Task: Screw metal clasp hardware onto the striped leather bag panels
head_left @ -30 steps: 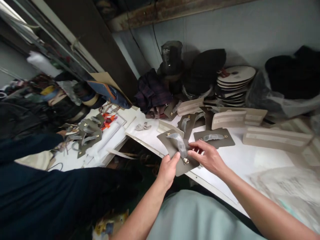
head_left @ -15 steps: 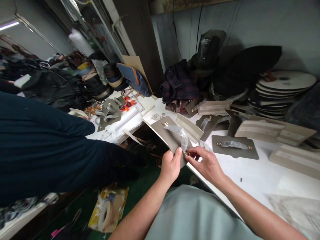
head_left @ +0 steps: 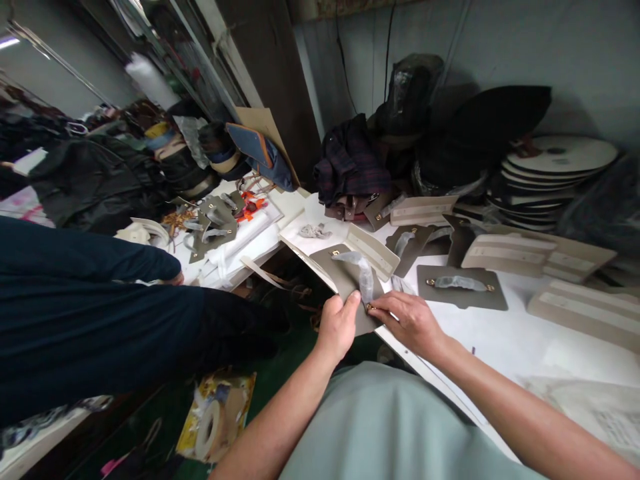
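A grey-brown bag panel [head_left: 325, 258] with a plastic-wrapped handle [head_left: 365, 273] lies partly over the table's front edge. My left hand [head_left: 339, 325] grips the panel's near edge, thumb on top. At the handle's near end, the fingertips of my right hand [head_left: 407, 320] pinch a small gold metal fitting [head_left: 371, 307]. Another gold fitting [head_left: 335, 253] sits at the handle's far end. To the right, a similar panel [head_left: 463, 298] lies flat with its own wrapped handle. Just behind the held panel is a beige folded panel [head_left: 376, 257].
More beige panels [head_left: 590, 313] lie on the white table [head_left: 510, 347]. Spools [head_left: 557, 157], dark bundles and plaid cloth [head_left: 353, 163] stand along the wall. A person in dark clothes [head_left: 100, 320] is at left, near a second table. A tape roll [head_left: 207, 427] sits below.
The view has shifted slightly, so the table things appear a little further left. My right fingers have closed tighter around the gold fitting. The person at left has moved, and part of a hand now shows.
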Available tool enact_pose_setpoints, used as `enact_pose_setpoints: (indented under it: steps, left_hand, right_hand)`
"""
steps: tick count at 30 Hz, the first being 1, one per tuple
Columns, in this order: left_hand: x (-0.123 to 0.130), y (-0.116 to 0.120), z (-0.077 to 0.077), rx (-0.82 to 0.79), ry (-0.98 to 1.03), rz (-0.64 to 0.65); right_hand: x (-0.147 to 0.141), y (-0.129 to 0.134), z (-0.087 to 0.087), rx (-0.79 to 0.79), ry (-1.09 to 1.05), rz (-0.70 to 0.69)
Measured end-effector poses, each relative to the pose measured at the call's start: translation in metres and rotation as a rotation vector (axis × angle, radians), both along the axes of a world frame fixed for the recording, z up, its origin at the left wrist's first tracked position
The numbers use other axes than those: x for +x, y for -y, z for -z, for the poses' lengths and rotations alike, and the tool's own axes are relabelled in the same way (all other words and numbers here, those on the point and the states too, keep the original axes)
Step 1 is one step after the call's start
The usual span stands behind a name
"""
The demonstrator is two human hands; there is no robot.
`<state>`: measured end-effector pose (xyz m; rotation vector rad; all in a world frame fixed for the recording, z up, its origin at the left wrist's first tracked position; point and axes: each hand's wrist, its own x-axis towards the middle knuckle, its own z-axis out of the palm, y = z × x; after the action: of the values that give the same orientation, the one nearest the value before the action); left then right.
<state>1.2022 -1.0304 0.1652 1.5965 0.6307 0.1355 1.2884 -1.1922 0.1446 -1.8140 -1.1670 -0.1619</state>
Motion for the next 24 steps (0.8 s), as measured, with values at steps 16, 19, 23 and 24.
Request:
enact_pose_setpoints:
  steps: [16,19,23,24]
  left_hand:
    - [0.015,0.013,-0.012,-0.358,0.037,-0.050]
    - [0.025,0.001,-0.021,-0.637,0.049,-0.048]
    - [0.034,-0.015,-0.022,-0.627,0.019,-0.147]
    - [0.035,-0.017,-0.021,-0.600,0.009,-0.162]
  right_hand:
    - [0.001,0.020,0.008,0.035,0.194,0.086]
    - [-0.004,0.029,0.012,0.011,0.250,0.011]
    - [-0.012,0.039,0.009,-0.052,0.228,-0.151]
    - [-0.012,0.040,0.006,-0.063,0.195,-0.192]
